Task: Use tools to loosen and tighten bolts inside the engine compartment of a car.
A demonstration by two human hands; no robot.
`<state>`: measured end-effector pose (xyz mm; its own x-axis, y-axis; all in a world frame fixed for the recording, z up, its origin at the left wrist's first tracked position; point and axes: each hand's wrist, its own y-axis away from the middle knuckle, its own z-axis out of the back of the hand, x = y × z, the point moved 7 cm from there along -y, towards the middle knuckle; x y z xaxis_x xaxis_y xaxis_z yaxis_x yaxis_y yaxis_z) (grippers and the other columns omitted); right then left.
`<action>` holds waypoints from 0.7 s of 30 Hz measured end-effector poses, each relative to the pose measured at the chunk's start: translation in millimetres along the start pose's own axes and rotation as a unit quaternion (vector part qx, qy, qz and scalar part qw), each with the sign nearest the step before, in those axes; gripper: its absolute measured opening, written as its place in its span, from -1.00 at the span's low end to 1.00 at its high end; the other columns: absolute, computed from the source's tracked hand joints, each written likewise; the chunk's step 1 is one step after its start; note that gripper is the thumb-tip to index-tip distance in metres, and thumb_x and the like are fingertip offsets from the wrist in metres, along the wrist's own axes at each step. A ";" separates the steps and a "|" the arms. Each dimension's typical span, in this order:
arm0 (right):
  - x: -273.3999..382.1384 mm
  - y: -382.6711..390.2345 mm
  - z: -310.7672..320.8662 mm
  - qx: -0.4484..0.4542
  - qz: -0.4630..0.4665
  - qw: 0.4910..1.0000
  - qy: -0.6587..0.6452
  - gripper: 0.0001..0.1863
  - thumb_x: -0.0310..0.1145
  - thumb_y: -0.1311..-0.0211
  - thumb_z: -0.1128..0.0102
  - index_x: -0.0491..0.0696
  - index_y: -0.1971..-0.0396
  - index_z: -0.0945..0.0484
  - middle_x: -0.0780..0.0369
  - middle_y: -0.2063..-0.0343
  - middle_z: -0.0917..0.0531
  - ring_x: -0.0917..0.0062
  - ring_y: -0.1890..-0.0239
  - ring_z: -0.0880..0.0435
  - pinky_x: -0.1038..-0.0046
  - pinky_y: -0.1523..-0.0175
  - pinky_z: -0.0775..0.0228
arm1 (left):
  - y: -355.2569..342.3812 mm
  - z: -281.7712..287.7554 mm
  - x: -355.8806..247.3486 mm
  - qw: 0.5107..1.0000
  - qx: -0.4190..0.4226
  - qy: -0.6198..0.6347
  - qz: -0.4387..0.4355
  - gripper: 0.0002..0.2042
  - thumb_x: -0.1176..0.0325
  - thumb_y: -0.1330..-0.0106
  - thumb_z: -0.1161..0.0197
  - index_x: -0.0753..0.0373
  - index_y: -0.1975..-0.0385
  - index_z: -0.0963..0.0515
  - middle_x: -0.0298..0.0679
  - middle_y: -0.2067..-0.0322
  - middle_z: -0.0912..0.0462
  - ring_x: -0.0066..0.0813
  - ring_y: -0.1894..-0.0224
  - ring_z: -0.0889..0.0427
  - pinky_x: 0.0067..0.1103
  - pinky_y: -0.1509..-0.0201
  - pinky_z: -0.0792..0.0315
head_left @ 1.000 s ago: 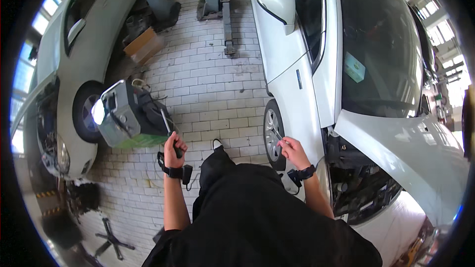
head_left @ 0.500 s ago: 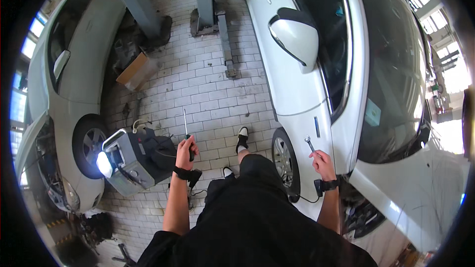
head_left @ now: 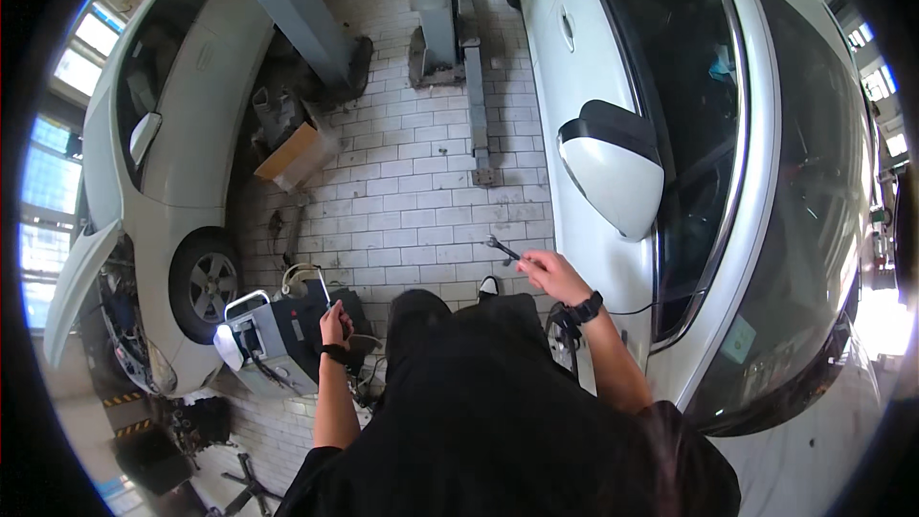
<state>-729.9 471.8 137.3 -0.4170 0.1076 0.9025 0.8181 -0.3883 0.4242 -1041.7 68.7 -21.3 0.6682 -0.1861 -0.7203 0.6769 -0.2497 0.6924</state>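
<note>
My left hand [head_left: 334,325] is closed around a screwdriver [head_left: 325,288], its thin shaft pointing up and away from me. Beside that hand is a grey wheeled-looking machine [head_left: 275,336] with a metal handle and dark cables. My right hand [head_left: 555,275] is closed on a metal wrench [head_left: 504,250], whose jawed head points left over the tiled floor. This hand is held out in front of my right leg, next to the white car [head_left: 613,273] on the right. The fingers cover the rest of the wrench.
A white mirror [head_left: 613,182] juts out from the right car. Another pale car [head_left: 196,134] stands at left, hood raised. Grey lift posts [head_left: 437,24] and a low lift arm [head_left: 477,124] stand ahead. A cardboard box [head_left: 289,155] lies near the left post.
I have moved forward along the right car, its mirror now nearer. My right hand has swung inward to the left with the wrench. My left hand has lowered slightly, still gripping the screwdriver.
</note>
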 end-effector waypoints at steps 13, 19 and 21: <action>59.3 -161.4 47.1 -0.079 0.012 0.997 -0.013 -0.77 -0.27 -0.42 -0.03 -0.11 0.36 -0.50 0.43 0.71 -0.33 0.78 0.66 -0.23 0.63 0.55 -0.04 | -154.9 -6.4 3.0 0.995 -0.041 -0.048 0.078 -0.71 0.11 -0.28 -0.23 0.09 0.59 -0.39 -0.42 0.72 -0.36 -0.55 0.76 -0.34 -0.58 0.72 -0.20; 20.1 -235.5 64.3 -0.149 -0.066 0.985 -0.058 -0.77 -0.29 -0.41 -0.04 -0.11 0.41 -0.49 0.44 0.73 -0.34 0.79 0.73 -0.22 0.65 0.65 0.04 | -272.4 -38.4 -58.0 0.995 -0.007 -0.005 0.101 -0.70 0.11 -0.27 -0.24 0.08 0.58 -0.36 -0.43 0.73 -0.35 -0.56 0.75 -0.33 -0.57 0.70 -0.20; 27.5 -251.4 67.3 -0.175 -0.079 0.980 -0.056 -0.77 -0.30 -0.40 -0.04 -0.11 0.42 -0.48 0.43 0.73 -0.34 0.79 0.74 -0.21 0.65 0.67 0.05 | -302.0 -53.7 -98.2 0.994 0.037 -0.016 0.100 -0.70 0.11 -0.26 -0.25 0.08 0.60 -0.36 -0.44 0.74 -0.35 -0.58 0.76 -0.34 -0.60 0.70 -0.20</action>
<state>-920.4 633.9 60.5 -0.4659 0.2835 0.8382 0.5523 -0.6469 0.5259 -1295.2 213.5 -157.5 0.7763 -0.2700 -0.5696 0.5051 -0.2742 0.8183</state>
